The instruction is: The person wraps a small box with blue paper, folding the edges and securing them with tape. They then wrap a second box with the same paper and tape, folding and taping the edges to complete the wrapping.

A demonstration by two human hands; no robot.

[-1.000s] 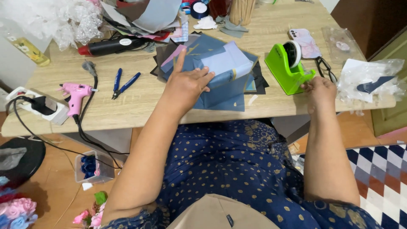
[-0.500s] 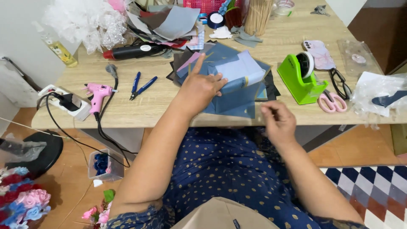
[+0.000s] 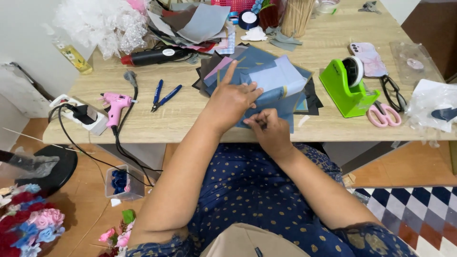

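A loose stack of blue, grey and black paper sheets (image 3: 276, 81) lies on the wooden table (image 3: 190, 114) in front of me. My left hand (image 3: 231, 97) rests flat on the stack, index finger stretched up toward the far side. Just below it, my right hand (image 3: 269, 127) is at the stack's near edge, fingers curled and pinching the edge of a blue sheet.
A green tape dispenser (image 3: 346, 88), pink scissors (image 3: 383, 114), glasses (image 3: 392, 93) and a phone (image 3: 369, 57) sit to the right. A pink glue gun (image 3: 114, 104), power strip (image 3: 78, 114) and blue pliers (image 3: 164, 95) lie left. Paper clutter and skewers crowd the back.
My right hand has moved left from beside the tape dispenser to the near edge of the paper stack. The left hand has stayed on the stack.
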